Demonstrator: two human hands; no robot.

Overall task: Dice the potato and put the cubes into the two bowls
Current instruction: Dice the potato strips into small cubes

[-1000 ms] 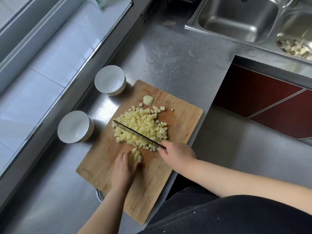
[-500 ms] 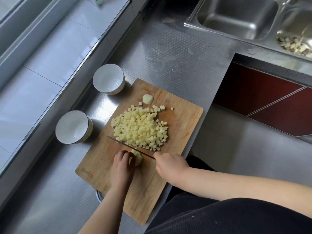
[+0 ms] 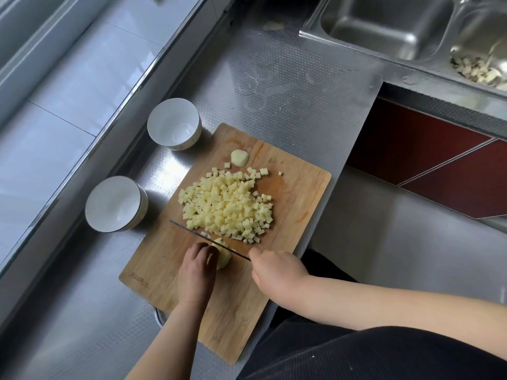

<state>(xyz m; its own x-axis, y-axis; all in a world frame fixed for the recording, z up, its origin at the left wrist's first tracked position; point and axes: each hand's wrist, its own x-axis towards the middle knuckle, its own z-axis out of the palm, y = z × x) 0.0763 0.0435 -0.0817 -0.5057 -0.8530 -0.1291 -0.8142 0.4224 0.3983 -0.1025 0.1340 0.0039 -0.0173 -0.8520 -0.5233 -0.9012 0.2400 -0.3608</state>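
Left hand (image 3: pixel 196 272) grips the potato (image 3: pixel 222 259) at lower centre; right hand (image 3: pixel 277 272) holds the knife (image 3: pixel 208 238). Best tuck those fingertips back, slicing evenly.

We find one small dark brand mark on the cutting board (image 3: pixel 192 319), near its left corner; its letters are too small to read.

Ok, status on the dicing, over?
Left hand holds potato piece; right hand grips knife, cutting. Cubes piled on board. Both bowls empty, unobstructed.
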